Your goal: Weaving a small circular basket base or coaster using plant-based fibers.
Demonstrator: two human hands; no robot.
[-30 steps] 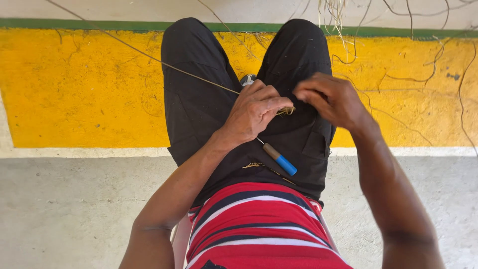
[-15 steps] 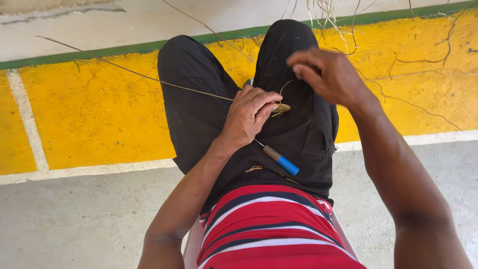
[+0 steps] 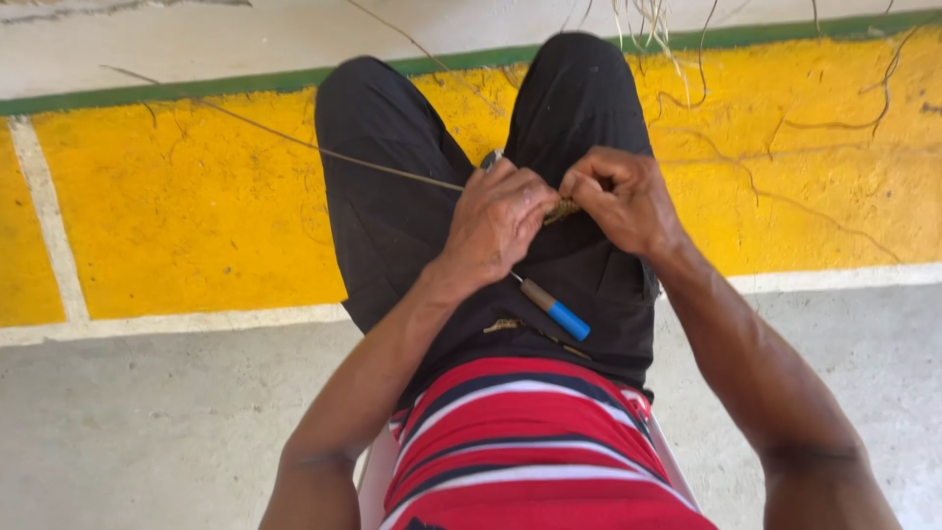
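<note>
The person is sitting with black-trousered knees (image 3: 392, 186) pointing toward the top of the frame, over a yellow painted band (image 3: 186, 206) edged by a green stripe (image 3: 147, 93) above and a white line (image 3: 167, 322) below. Grey concrete floor (image 3: 147, 432) is lying open at lower left and lower right, giving both elbows free room outward.

Both hands are meeting at centre frame above the lap. The left hand (image 3: 497, 221) is curling closed, knuckles up, pinching a small woven piece of brown fibre (image 3: 562, 208) and a long thin strand (image 3: 294, 140) running off toward the upper left. A tool with a brown and blue handle (image 3: 555, 308) is sticking out below this wrist toward the lower right. The right hand (image 3: 618, 196) is closing its fingers on the same woven piece from the right.

Compared with half a second ago, the right hand is lower and now touching the left, no longer raised apart.
</note>
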